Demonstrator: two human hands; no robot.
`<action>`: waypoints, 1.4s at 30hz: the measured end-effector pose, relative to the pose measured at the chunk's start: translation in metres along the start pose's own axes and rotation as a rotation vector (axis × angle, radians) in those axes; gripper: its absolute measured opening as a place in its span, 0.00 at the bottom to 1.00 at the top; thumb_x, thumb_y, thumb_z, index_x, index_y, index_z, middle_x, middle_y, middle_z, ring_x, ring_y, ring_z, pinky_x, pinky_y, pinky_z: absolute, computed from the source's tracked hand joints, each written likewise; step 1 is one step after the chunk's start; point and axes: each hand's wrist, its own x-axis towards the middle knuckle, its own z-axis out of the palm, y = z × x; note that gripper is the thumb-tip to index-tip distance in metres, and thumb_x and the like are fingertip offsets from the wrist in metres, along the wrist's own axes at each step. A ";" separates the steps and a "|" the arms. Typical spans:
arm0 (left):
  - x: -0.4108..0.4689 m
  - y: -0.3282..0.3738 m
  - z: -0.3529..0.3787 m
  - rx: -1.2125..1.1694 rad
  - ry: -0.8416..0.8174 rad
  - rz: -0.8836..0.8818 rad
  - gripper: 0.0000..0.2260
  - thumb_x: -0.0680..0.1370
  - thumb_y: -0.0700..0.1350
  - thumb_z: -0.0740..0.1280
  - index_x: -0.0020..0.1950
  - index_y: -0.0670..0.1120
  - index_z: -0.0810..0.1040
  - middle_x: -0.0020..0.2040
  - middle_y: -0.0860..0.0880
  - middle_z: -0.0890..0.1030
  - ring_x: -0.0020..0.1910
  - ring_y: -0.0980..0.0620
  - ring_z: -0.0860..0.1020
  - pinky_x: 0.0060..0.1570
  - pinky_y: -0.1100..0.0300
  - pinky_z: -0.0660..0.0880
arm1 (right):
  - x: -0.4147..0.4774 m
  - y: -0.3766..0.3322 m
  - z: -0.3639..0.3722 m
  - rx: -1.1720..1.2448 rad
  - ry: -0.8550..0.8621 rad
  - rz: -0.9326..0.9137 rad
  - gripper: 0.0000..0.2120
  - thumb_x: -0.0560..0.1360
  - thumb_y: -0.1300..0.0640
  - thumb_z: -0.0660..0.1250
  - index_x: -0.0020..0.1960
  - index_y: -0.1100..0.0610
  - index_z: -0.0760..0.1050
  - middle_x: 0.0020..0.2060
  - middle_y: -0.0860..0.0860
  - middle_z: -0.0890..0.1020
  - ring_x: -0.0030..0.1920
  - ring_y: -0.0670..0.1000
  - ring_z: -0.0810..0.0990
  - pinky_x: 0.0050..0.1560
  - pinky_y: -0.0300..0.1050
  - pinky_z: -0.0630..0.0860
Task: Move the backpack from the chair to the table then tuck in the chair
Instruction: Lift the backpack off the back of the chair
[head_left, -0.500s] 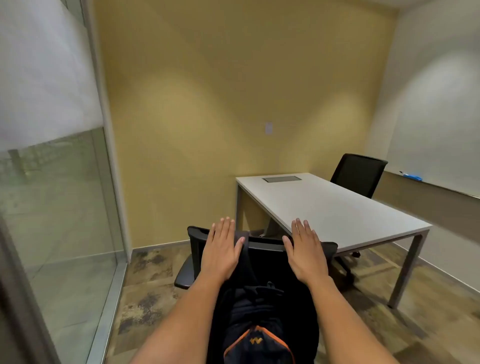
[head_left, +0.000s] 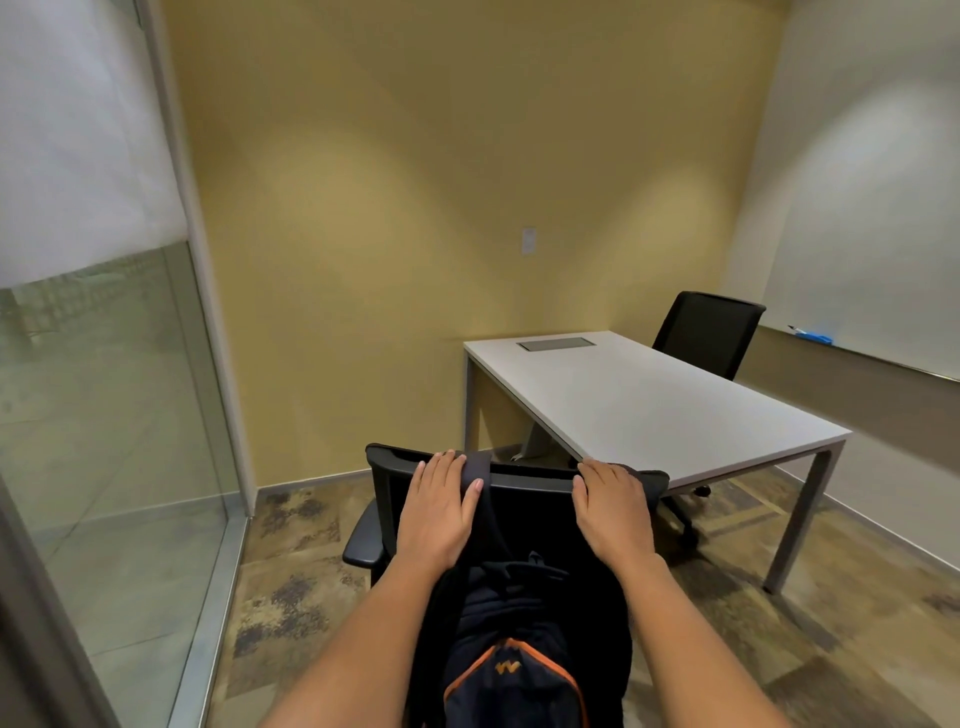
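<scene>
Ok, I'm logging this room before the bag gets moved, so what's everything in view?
backpack: 1, dark navy with orange trim, hung on the near chair's back, strap over the top rail
near chair: 1, black, left of the table's near corner
table: 1, white top, grey legs, against the yellow wall
far chair: 1, black, behind the table
whiteboard: 1, white, right wall
eraser: 1, blue, on the whiteboard ledge
left hand: on the top rail, beside the strap
right hand: on the top rail
</scene>
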 end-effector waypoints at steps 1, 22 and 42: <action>0.001 0.001 -0.001 -0.018 0.014 -0.005 0.24 0.82 0.56 0.49 0.74 0.46 0.62 0.74 0.50 0.64 0.74 0.54 0.57 0.74 0.59 0.45 | 0.003 0.001 -0.002 0.010 0.000 0.005 0.20 0.82 0.50 0.51 0.69 0.54 0.70 0.68 0.49 0.74 0.69 0.50 0.69 0.71 0.46 0.63; 0.080 0.027 -0.018 0.238 -0.585 -0.382 0.34 0.75 0.65 0.52 0.75 0.47 0.59 0.74 0.40 0.64 0.73 0.40 0.59 0.72 0.48 0.54 | 0.060 0.012 -0.020 -0.124 -0.464 0.182 0.24 0.79 0.42 0.52 0.71 0.49 0.65 0.67 0.56 0.72 0.66 0.59 0.71 0.65 0.52 0.68; 0.091 0.031 -0.001 0.134 -0.340 -0.559 0.14 0.75 0.46 0.60 0.56 0.45 0.79 0.55 0.44 0.81 0.55 0.44 0.78 0.56 0.55 0.72 | 0.067 0.019 -0.015 -0.075 -0.215 0.363 0.16 0.79 0.60 0.57 0.64 0.54 0.75 0.60 0.57 0.78 0.60 0.58 0.76 0.62 0.50 0.69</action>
